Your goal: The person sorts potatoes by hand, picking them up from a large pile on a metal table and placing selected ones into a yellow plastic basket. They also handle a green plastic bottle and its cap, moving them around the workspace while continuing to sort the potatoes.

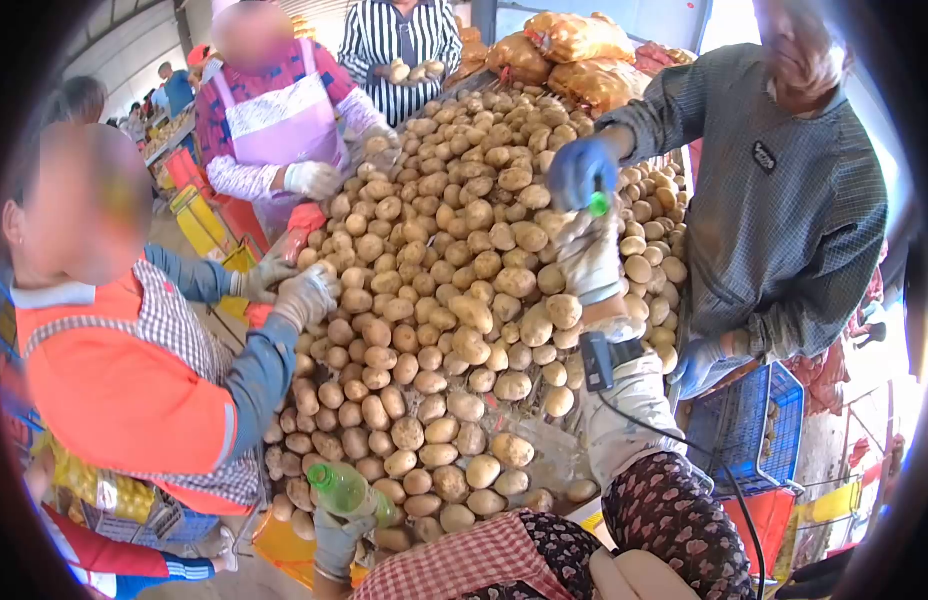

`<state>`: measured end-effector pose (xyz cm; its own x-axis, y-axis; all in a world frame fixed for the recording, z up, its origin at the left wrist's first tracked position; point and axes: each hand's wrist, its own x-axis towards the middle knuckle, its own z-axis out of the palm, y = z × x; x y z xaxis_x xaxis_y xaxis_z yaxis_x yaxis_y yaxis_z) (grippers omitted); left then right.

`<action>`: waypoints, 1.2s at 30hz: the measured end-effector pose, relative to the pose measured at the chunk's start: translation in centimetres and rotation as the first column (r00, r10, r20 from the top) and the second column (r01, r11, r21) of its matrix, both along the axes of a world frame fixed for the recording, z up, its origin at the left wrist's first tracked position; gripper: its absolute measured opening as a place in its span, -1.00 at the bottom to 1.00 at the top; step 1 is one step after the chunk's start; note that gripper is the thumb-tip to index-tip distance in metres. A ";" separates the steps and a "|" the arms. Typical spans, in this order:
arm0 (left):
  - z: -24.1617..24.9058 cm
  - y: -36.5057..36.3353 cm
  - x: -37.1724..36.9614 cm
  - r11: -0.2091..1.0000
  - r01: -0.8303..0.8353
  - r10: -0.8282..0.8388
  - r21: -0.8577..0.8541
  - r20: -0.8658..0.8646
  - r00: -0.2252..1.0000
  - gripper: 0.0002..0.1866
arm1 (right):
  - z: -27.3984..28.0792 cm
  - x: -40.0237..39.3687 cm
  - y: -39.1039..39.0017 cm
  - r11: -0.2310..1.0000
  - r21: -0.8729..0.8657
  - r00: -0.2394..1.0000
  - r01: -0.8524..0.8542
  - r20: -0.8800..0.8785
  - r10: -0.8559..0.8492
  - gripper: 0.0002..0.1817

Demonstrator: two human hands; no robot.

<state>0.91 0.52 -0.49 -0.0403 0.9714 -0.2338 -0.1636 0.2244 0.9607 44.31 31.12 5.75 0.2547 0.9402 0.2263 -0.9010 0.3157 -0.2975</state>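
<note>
My left hand (pixel 342 540), in a light glove, is closed around a green plastic bottle (pixel 352 492) at the lower left of the heap. My right hand (pixel 587 245), in a whitish glove, reaches out over the right part of the potatoes (pixel 464 240). A small green thing (pixel 599 204), perhaps a bottle cap, shows between it and a co-worker's blue-gloved hand (pixel 582 172). The two hands meet or overlap there, and what my right fingers grip cannot be made out. Potatoes lie below both my hands.
Co-workers stand at the left (pixel 134 390), back left (pixel 284 120), back (pixel 402 45) and right (pixel 784 200) of the heap. Filled sacks (pixel 584 60) lie at the back. A blue crate (pixel 749 425) stands at the right. A cable (pixel 684 440) runs along my right arm.
</note>
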 end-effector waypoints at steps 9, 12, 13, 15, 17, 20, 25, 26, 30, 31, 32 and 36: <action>1.9 5.0 -0.2 0.949 0.312 -0.315 -0.054 -0.070 0.946 -0.41 | -3.2 -7.5 -9.4 0.976 -0.197 0.783 -0.092 0.591 0.193 -0.49; 1.5 6.6 2.9 0.928 0.312 -0.342 0.204 0.136 0.930 -0.27 | -3.5 -13.5 -16.9 0.893 -0.330 0.468 -0.305 0.765 0.442 -0.26; 1.5 7.0 3.7 0.911 0.356 -0.387 0.207 0.135 0.912 -0.27 | -5.6 -14.6 -18.1 0.859 -0.356 0.364 -0.367 0.795 0.485 -0.14; 1.6 7.6 5.6 0.892 0.389 -0.391 0.229 -0.041 0.920 -0.28 | -4.5 -18.7 -21.0 0.874 -0.237 0.451 -0.425 0.781 0.432 -0.10; 0.6 7.5 6.5 0.699 0.577 -0.290 0.422 -0.571 0.768 -0.32 | -7.3 -19.3 -23.1 0.844 -0.332 0.501 -0.421 0.691 0.521 -0.24; -0.4 6.6 7.0 0.566 0.655 -0.339 0.500 -0.583 0.738 -0.34 | -5.9 -16.7 -26.2 0.898 -0.378 0.653 -0.228 0.624 0.428 -0.39; -3.1 6.3 6.6 0.477 0.826 -0.088 0.302 -0.918 0.386 -0.32 | -6.4 -9.9 -32.9 0.871 -0.317 0.691 0.376 0.722 -0.035 -0.41; -4.4 5.9 6.8 0.453 0.853 -0.002 0.259 -0.956 0.292 -0.32 | -6.0 -8.4 -35.2 0.792 -0.305 0.645 0.528 0.751 -0.141 -0.43; -9.0 5.7 5.8 0.461 0.872 0.137 0.165 -0.984 0.114 -0.27 | -7.9 -2.6 -44.6 0.471 -0.330 0.511 0.818 0.792 -0.333 -0.51; -8.8 5.8 6.0 0.483 0.867 0.142 0.122 -0.988 0.060 -0.22 | -8.1 -2.0 -46.6 0.327 -0.345 0.454 0.880 0.812 -0.367 -0.51; -9.2 6.2 6.1 0.510 0.851 0.141 0.123 -0.988 0.059 -0.21 | -8.6 -1.3 -48.6 0.261 -0.346 0.425 0.901 0.822 -0.379 -0.48; -10.0 6.2 6.5 0.584 0.802 0.186 0.127 -0.982 0.020 -0.15 | -15.3 3.3 -55.2 0.054 -0.499 0.474 0.865 0.777 -0.414 -0.41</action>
<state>7.46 6.75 -10.49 0.6386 0.7445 0.1949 0.7504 -0.6586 0.0569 47.62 -24.09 -9.54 0.9713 0.1506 -0.1842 -0.2029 0.1199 -0.9718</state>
